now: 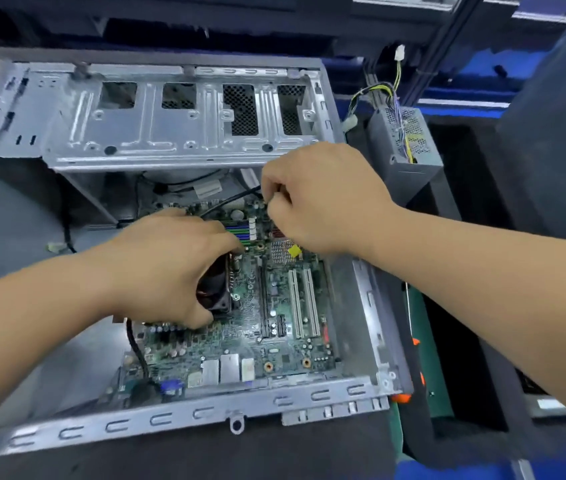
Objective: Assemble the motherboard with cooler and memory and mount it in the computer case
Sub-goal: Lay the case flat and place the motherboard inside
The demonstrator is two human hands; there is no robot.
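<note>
The green motherboard [274, 327] lies inside the open grey computer case [184, 415]. A black cooler fan [214, 289] sits on the board's left half. My left hand [167, 265] rests over the cooler, gripping it from above with thumb at its near edge. Memory sticks [238, 232] with green and blue edges show just past my left fingers. My right hand [323, 199] hovers over the board's far end, fingers pinched on a thin black cable [229, 200]. A small silver heatsink [281, 251] with a yellow sticker lies under my right hand.
The case's drive cage [177, 119] spans the far side. A grey power supply [406, 140] with loose coloured wires stands outside to the right. A black cable [136, 348] runs along the board's near left. Orange-handled tools [409, 393] lie right of the case.
</note>
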